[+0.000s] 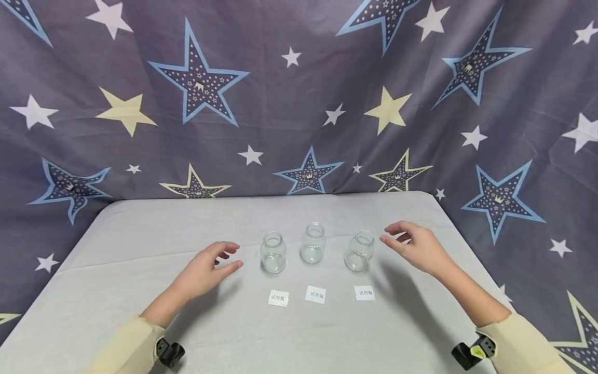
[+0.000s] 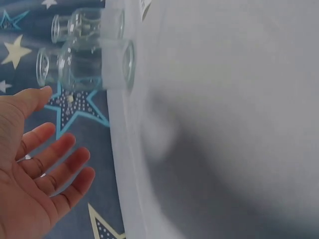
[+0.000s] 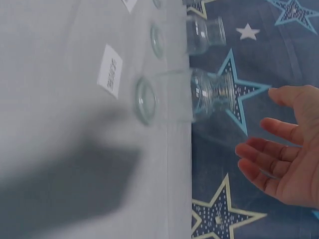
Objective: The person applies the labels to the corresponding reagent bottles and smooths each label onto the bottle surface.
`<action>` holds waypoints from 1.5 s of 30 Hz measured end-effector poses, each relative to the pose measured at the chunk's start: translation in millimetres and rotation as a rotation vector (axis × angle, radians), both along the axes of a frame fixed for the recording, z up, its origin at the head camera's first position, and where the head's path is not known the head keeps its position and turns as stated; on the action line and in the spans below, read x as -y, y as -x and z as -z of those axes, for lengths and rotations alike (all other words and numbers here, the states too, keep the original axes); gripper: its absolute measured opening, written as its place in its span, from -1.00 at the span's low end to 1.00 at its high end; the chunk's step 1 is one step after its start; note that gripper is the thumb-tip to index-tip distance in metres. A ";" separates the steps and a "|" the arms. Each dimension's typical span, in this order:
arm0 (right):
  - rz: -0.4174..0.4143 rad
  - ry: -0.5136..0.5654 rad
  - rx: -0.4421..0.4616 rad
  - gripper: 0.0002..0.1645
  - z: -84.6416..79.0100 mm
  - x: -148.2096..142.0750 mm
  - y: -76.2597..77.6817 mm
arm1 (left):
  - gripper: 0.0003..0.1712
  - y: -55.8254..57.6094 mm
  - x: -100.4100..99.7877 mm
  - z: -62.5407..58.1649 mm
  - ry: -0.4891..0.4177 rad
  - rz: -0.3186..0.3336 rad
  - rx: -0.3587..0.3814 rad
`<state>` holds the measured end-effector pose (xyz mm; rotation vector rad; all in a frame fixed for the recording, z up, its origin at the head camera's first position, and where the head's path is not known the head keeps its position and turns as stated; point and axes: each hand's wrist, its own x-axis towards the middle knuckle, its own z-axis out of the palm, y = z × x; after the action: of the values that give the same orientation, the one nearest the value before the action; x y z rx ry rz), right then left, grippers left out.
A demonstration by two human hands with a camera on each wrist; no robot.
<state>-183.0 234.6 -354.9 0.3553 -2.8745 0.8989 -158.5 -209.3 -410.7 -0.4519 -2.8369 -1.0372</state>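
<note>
Head view alone shows left hand (image 1: 205,270) and right hand (image 1: 419,249), relaxed, empty, flanking jars (image 1: 313,253).

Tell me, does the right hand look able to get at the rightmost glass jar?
Probably yes: the right hand is beside the rightmost glass jar, holds nothing, and nothing shows in the gap between them.

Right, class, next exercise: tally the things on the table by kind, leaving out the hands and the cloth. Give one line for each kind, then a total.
Clear glass jars: 3
White paper labels: 3
Total: 6
</note>
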 end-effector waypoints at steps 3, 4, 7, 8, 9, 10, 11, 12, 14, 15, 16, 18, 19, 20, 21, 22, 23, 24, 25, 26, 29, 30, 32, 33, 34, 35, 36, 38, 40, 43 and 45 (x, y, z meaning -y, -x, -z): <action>-0.017 0.016 0.012 -0.62 -0.1 7.2 -5.1 | -0.55 -3.9 -5.7 2.6 -0.011 0.021 0.010; -0.023 0.022 0.018 -0.63 -0.3 9.5 -6.6 | -0.56 -4.8 -7.5 3.2 -0.012 0.028 0.011; -0.049 0.040 0.029 -0.64 -1.0 16.5 -10.3 | -0.58 -6.8 -12.8 4.5 -0.012 0.042 0.029; -0.059 0.047 0.034 -0.65 -0.9 19.1 -11.4 | -0.59 -7.3 -14.6 4.9 -0.011 0.047 0.037; -0.070 0.052 0.037 -0.66 -0.7 21.9 -12.4 | -0.59 -7.8 -16.4 5.3 -0.013 0.054 0.047; -0.080 0.060 0.042 -0.67 -0.4 25.0 -13.4 | -0.59 -8.3 -18.3 5.5 -0.012 0.060 0.058; -0.091 0.066 0.045 -0.69 0.1 28.1 -14.3 | -0.59 -8.8 -20.4 6.0 -0.015 0.065 0.072; -0.101 0.073 0.049 -0.71 0.7 31.5 -15.4 | -0.59 -9.3 -22.3 6.4 -0.011 0.073 0.081; -0.119 0.087 0.061 -0.74 2.3 38.4 -17.5 | -0.60 -10.3 -26.1 7.7 -0.011 0.093 0.099; -0.130 0.091 0.064 -0.76 3.1 41.6 -18.5 | -0.60 -10.9 -27.8 8.6 -0.011 0.103 0.105; -0.140 0.096 0.073 -0.77 4.1 44.9 -19.6 | -0.61 -11.5 -29.5 9.7 -0.007 0.115 0.108; -0.164 0.102 0.090 -0.79 6.7 51.3 -21.5 | -0.62 -12.7 -32.3 12.3 -0.004 0.141 0.108; -0.178 0.105 0.096 -0.79 8.2 54.6 -22.2 | -0.62 -13.3 -33.3 13.8 -0.006 0.154 0.106; -0.194 0.108 0.101 -0.80 9.8 57.7 -22.9 | -0.63 -13.7 -34.3 15.3 -0.008 0.168 0.101; -0.208 0.113 0.108 -0.80 11.5 61.0 -23.5 | -0.63 -14.2 -35.2 16.7 -0.009 0.181 0.098; -0.220 0.119 0.114 -0.81 13.2 64.4 -24.0 | -0.63 -14.5 -35.9 18.1 -0.007 0.193 0.091; -0.237 0.124 0.115 -0.82 15.2 67.6 -24.3 | -0.63 -14.8 -36.5 19.5 -0.005 0.203 0.085; -0.253 0.130 0.115 -0.83 17.2 71.0 -24.5 | -0.63 -14.9 -36.9 20.8 0.000 0.212 0.079; -0.267 0.133 0.115 -0.84 19.4 74.3 -24.6 | -0.64 -15.1 -37.3 21.9 0.003 0.219 0.074; -0.278 0.136 0.116 -0.85 21.7 77.6 -24.7 | -0.64 -15.4 -37.6 22.9 0.006 0.224 0.071; -0.311 0.137 0.126 -0.86 28.7 87.1 -25.0 | -0.65 -16.6 -38.8 24.2 0.014 0.229 0.071; -0.319 0.135 0.129 -0.86 31.0 90.2 -25.2 | -0.65 -17.0 -39.3 24.3 0.016 0.229 0.073; -0.335 0.133 0.133 -0.86 35.4 95.8 -25.4 | -0.65 -18.0 -40.4 23.8 0.019 0.235 0.076; -0.343 0.130 0.129 -0.87 37.7 98.5 -25.4 | -0.65 -18.2 -41.0 24.0 0.020 0.239 0.078; -0.349 0.130 0.128 -0.88 39.8 101.4 -25.6 | -0.65 -18.5 -41.9 24.3 0.022 0.241 0.082; -0.355 0.132 0.129 -0.88 42.0 104.0 -25.9 | -0.65 -18.6 -42.6 24.9 0.028 0.244 0.084; -0.366 0.133 0.127 -0.88 44.7 106.4 -26.1 | -0.66 -18.7 -43.5 25.4 0.032 0.246 0.089; -0.385 0.135 0.129 -0.88 49.8 111.3 -26.7 | -0.66 -19.2 -45.5 26.6 0.040 0.245 0.102; -0.400 0.138 0.142 -0.87 55.0 116.7 -27.2 | -0.66 -19.9 -47.6 27.7 0.052 0.246 0.108; -0.424 0.138 0.154 -0.85 62.1 124.8 -27.5 | -0.66 -20.9 -50.1 29.0 0.075 0.249 0.096; -0.435 0.139 0.158 -0.85 66.3 130.2 -27.5 | -0.66 -21.2 -51.5 29.9 0.089 0.252 0.078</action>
<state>-155.5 104.4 -421.2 0.9596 -2.9016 1.2337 -137.3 -157.8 -440.6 -0.8123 -2.9612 -0.9876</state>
